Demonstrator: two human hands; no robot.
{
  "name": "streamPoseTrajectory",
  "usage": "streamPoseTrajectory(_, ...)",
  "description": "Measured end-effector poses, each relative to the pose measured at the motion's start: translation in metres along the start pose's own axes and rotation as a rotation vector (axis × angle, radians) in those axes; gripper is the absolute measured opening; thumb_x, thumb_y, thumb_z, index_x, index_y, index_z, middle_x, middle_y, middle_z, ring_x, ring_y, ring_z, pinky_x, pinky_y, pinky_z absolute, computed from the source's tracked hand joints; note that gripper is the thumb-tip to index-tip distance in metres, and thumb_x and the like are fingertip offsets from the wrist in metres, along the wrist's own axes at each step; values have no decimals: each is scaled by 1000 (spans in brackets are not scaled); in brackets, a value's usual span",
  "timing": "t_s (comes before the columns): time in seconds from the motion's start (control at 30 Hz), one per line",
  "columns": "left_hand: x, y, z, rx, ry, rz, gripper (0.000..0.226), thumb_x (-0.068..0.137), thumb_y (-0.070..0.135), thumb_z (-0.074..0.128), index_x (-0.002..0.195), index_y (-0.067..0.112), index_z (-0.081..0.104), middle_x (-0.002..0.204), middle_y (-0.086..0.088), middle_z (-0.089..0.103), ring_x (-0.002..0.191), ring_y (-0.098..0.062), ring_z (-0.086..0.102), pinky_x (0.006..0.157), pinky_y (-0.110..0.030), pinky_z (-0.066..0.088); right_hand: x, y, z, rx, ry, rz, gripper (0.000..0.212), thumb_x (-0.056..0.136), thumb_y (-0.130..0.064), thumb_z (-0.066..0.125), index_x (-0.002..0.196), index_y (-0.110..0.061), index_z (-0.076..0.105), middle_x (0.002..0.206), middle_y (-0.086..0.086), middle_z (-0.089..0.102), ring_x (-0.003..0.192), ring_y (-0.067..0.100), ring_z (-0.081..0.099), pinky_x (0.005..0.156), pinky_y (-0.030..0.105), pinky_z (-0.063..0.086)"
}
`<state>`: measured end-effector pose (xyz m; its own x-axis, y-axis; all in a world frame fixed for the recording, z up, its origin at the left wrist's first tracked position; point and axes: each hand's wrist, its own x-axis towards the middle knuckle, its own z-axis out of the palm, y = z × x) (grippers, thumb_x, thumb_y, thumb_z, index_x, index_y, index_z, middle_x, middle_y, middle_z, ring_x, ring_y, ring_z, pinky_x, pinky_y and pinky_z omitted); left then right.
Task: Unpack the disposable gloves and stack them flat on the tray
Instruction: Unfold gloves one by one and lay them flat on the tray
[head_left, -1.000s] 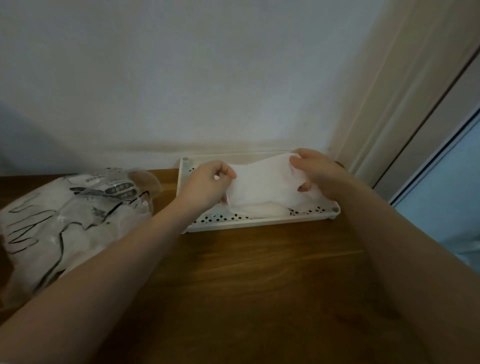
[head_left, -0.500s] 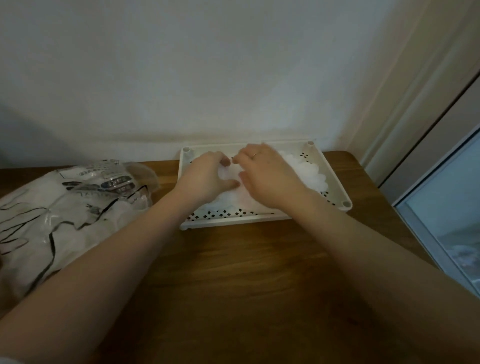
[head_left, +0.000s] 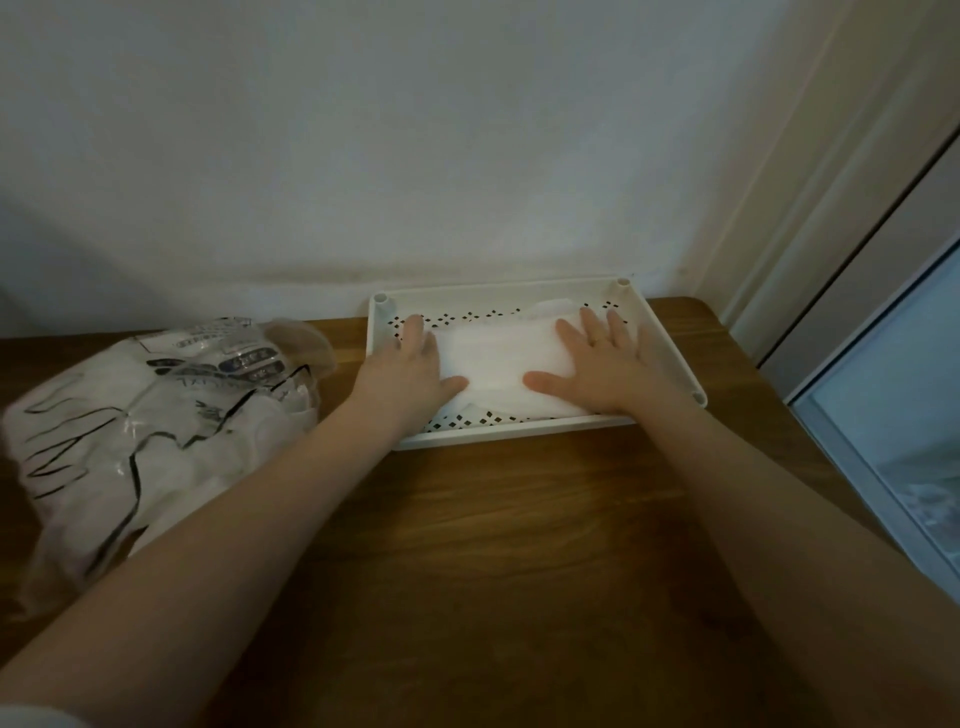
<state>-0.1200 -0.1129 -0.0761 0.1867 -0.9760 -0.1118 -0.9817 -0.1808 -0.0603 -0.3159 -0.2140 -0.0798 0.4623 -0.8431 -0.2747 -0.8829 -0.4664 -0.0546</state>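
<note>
Pressing flat, left hand (head_left: 410, 366) and right hand (head_left: 602, 364) hold gloves (head_left: 501, 358) down.

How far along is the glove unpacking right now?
Done: some gloves already lie in the white tray. In hand: the left hand and right hand press them flat with straight fingers. Left: the plastic glove bag beside the tray looks mostly full, so much stacking remains.
</note>
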Motion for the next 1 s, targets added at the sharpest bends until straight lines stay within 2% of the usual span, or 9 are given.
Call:
streamPoseTrajectory(0.13, -2, 1, 0, 153, -95, -8, 77, 94, 59, 11, 148, 5, 6, 156, -8, -17, 144, -33, -3, 114, -50, 3, -2, 7, -1, 86, -47, 33, 90, 84, -75, 31, 152, -26, -3, 159, 3, -14, 145, 27, -12, 115, 52, -6)
streamPoseTrajectory(0.27, -4, -1, -2, 142, -85, -30, 76, 93, 62, 9, 150, 13, -3, 152, -7, -30, 142, -34, -17, 112, -54, -8, -4, 3, -10, 36, -46, 60, 87, 86, -72, 34, 151, -25, 2, 159, 5, -14, 145, 31, -14, 115, 53, -5)
streamPoseTrajectory(0.4, -31, 11, -23, -125, 175, 27, 64, 100, 40, 29, 150, 19, -3, 153, -9, -27, 143, -36, -6, 114, -50, 3, -23, -19, -32, -55, 216, -123, 67, 91, -52, 49, 147, -22, 27, 156, 10, 19, 143, 31, 17, 116, 49, 16)
streamPoseTrajectory(0.53, -68, 21, -51, -394, 342, 260, 65, 97, 9, 41, 150, 24, 8, 157, -4, -7, 140, -28, 15, 111, -41, 24, -63, -65, -44, 58, 310, -400, 29, 95, -29, 50, 121, -17, 58, 125, 5, 54, 109, 22, 55, 93, 38, 45)
streamPoseTrajectory(0.63, -97, 7, -61, -443, 474, 342, 47, 93, 2, 43, 138, 14, 43, 152, -11, 26, 135, -31, 29, 107, -45, 33, -92, -103, -42, 32, 324, -527, 25, 96, -18, 44, 111, -6, 61, 115, 12, 59, 99, 27, 58, 80, 35, 46)
streamPoseTrajectory(0.7, -113, -6, -65, -382, 540, 365, 30, 84, -1, 47, 108, 7, 63, 141, -17, 42, 127, -37, 40, 98, -51, 41, -107, -124, -38, 44, 310, -609, 23, 96, -13, 43, 109, -2, 60, 111, 16, 60, 95, 30, 58, 71, 32, 40)
streamPoseTrajectory(0.83, -149, -35, -70, -358, 642, 342, 18, 70, -1, 43, 61, 7, 58, 121, -20, 58, 116, -43, 48, 89, -48, 40, -121, -158, -6, 121, 271, -816, 23, 98, -16, 43, 112, -11, 60, 115, 8, 59, 96, 24, 57, 75, 35, 46)
streamPoseTrajectory(0.93, -165, -58, -65, -246, 712, 150, 26, 79, 10, 45, 62, 11, 64, 130, -17, 54, 128, -46, 36, 99, -55, 30, -118, -181, 27, 160, 168, -874, 33, 99, -22, 43, 131, -15, 50, 134, 4, 48, 114, 20, 51, 90, 37, 47)
streamPoseTrajectory(1.0, -168, -72, -58, -220, 548, -56, 20, 87, 11, 52, 84, 18, 71, 147, -10, 36, 139, -39, 16, 112, -51, 15, -113, -193, 38, 172, 117, -833, 44, 99, -27, 42, 142, -18, 36, 140, 7, 44, 121, 22, 47, 95, 38, 45)
